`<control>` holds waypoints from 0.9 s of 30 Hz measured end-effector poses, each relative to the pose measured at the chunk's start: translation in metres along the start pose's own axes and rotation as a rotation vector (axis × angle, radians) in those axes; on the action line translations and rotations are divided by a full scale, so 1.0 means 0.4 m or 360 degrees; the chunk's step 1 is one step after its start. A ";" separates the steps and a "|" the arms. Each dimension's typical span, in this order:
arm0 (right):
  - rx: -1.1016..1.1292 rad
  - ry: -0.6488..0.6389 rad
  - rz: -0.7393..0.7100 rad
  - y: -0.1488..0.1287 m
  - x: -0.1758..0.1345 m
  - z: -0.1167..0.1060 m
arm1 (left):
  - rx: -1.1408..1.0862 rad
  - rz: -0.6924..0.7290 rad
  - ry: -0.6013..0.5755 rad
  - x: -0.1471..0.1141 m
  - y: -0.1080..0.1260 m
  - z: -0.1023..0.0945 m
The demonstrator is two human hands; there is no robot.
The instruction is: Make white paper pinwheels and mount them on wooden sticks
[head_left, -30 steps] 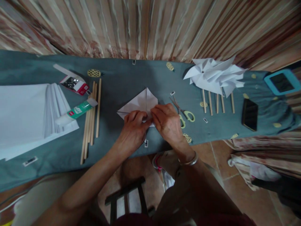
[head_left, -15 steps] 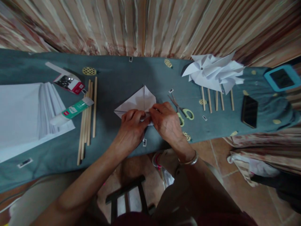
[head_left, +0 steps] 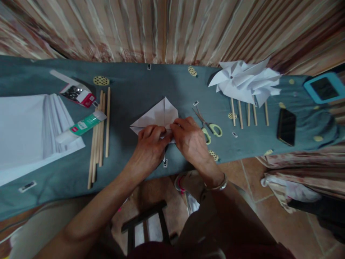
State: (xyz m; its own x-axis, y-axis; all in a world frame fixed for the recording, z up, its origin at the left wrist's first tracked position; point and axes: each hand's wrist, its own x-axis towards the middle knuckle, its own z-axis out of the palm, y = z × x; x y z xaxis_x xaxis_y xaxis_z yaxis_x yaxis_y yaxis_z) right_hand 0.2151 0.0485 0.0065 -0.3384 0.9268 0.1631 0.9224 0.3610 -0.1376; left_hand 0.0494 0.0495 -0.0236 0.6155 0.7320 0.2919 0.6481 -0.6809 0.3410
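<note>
A white folded sheet of paper (head_left: 156,115) lies in front of me on the cloth, slit lines running in from its corners. My left hand (head_left: 153,145) is closed over the near edge, thumb and fingertips pressed onto the paper. From the other side my right hand (head_left: 188,138) pinches the near right part, its fingertips almost meeting the left thumb. The spot between the fingertips is mostly covered by the hands. Just right of my right hand lie scissors (head_left: 206,126) with pale green handles, blades pointing away.
Wooden sticks (head_left: 107,122), a green-and-white glue tube (head_left: 83,125), an opened red box of pins (head_left: 78,95) and a paper stack (head_left: 21,133) lie left. Paper pinwheels (head_left: 245,82) on sticks, a phone (head_left: 286,127) and a blue-framed device (head_left: 325,88) lie right. Below stands a dark stool (head_left: 145,217).
Almost nothing differs. Both hands keep their hold on the paper, and the whole view has shifted very slightly.
</note>
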 end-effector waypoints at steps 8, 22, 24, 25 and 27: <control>0.0019 0.0082 0.0064 0.012 0.008 0.013 | -0.0008 -0.0003 0.0020 0.000 0.001 -0.002; 0.0125 0.0223 0.0015 0.020 0.003 0.023 | -0.0007 0.0003 0.0024 -0.002 -0.002 0.000; 0.0158 0.0190 0.0007 0.022 0.004 0.024 | -0.0008 0.0002 0.0019 -0.003 -0.003 0.001; 0.0167 0.0168 0.0012 0.022 0.005 0.023 | -0.0013 0.0002 0.0013 -0.003 -0.003 0.001; 0.0164 0.0141 0.0027 0.024 0.005 0.021 | -0.0027 0.0002 0.0005 -0.003 -0.003 0.000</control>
State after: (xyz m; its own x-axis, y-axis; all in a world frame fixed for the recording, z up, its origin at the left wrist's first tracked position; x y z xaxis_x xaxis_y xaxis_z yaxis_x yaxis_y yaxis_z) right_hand 0.2218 0.0547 -0.0027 -0.3009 0.9217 0.2448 0.9023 0.3582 -0.2397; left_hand 0.0479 0.0494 -0.0244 0.6152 0.7311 0.2950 0.6395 -0.6816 0.3557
